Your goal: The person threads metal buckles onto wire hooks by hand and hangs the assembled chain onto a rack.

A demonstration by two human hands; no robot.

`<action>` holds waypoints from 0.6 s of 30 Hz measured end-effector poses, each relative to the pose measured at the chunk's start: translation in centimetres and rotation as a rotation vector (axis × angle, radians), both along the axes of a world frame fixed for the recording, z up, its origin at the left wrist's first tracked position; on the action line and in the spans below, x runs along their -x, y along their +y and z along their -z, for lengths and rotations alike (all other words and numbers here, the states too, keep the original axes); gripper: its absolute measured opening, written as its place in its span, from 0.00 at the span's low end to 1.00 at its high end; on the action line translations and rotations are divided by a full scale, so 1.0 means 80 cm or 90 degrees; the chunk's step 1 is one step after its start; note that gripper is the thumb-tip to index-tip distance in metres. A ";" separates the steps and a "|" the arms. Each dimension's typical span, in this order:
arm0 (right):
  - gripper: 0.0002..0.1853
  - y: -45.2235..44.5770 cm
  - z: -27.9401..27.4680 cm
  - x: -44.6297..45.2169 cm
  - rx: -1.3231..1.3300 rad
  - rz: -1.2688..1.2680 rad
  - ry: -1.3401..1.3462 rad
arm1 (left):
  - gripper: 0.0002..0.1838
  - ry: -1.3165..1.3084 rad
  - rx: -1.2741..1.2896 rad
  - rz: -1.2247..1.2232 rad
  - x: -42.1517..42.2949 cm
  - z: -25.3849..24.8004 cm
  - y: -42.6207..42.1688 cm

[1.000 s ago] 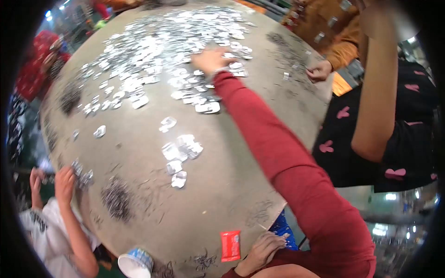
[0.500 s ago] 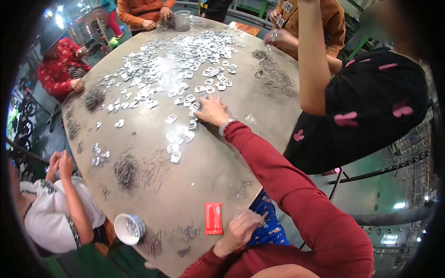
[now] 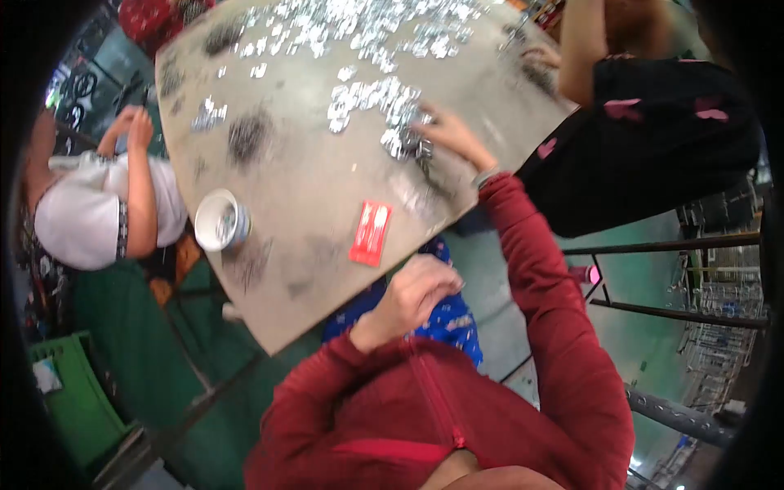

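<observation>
My right hand (image 3: 457, 137) reaches out over the table with fingers stretched, its fingertips at the right edge of a cluster of small silvery metal buckles (image 3: 384, 96). Some of these buckles lie right beside and under the fingertips, blurred by motion. My left hand (image 3: 418, 292) is held over my lap, just off the table's near edge, with its fingers curled in; what is inside them, if anything, is hidden. On the tabletop close to it lies a red printed packet (image 3: 370, 233).
A white cup (image 3: 219, 222) with small pieces inside stands at the table's left corner. Dark piles of thin wire bits (image 3: 250, 137) dot the table (image 3: 318, 184). A larger spread of buckles (image 3: 351, 24) covers the far side. Co-workers sit left (image 3: 90, 212) and right (image 3: 653, 155).
The view has tilted down and shifted. My right hand has come nearer with buckles bunched by its fingertips. The fingers of my left hand are more curled. The right-hand co-worker's raised arm has come down.
</observation>
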State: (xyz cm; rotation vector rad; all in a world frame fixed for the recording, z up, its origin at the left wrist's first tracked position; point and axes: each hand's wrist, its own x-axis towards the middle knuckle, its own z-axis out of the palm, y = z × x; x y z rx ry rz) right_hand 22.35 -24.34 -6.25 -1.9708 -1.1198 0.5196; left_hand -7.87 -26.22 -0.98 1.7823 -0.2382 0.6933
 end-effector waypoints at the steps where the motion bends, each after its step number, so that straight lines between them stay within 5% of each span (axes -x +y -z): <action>1: 0.32 -0.009 -0.012 0.009 -0.015 0.019 0.033 | 0.05 0.005 0.002 -0.002 0.006 -0.001 -0.002; 4: 0.29 -0.020 -0.052 0.010 -0.093 0.101 0.024 | 0.08 -0.022 -0.005 -0.004 0.008 0.004 -0.001; 10: 0.15 -0.049 -0.077 0.028 0.142 0.124 -0.040 | 0.08 -0.039 0.025 -0.004 0.013 0.001 -0.003; 18: 0.14 -0.060 -0.016 0.113 0.042 0.063 -0.313 | 0.08 -0.019 0.009 -0.004 0.023 0.001 -0.010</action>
